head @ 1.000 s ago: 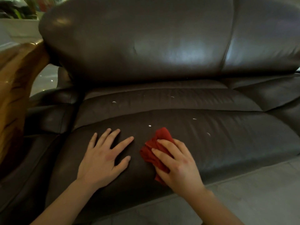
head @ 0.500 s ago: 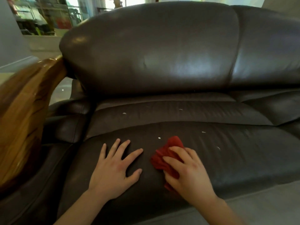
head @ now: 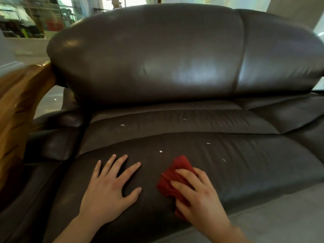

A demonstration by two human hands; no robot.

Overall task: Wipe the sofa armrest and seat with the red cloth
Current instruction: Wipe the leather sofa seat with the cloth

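A dark brown leather sofa fills the view, its seat cushion [head: 245, 165] in front of me. My right hand [head: 199, 195] presses a bunched red cloth [head: 173, 179] onto the front of the seat; part of the cloth is hidden under the palm. My left hand [head: 108, 190] lies flat on the seat to the left of the cloth, fingers spread, holding nothing. Several small white specks [head: 160, 151] dot the seat beyond the cloth. The leather armrest [head: 57, 144] is at the left, beside the seat.
A curved wooden piece [head: 19, 106] rises along the sofa's left side. The padded backrest [head: 149, 55] stands behind the seat. Grey floor [head: 280, 216] shows at the lower right, and glass with shelves lies behind the sofa at the upper left.
The view has tilted upward, so more of the backrest and room behind shows. Both hands stay on the seat in much the same pose, the cloth still under my right hand.
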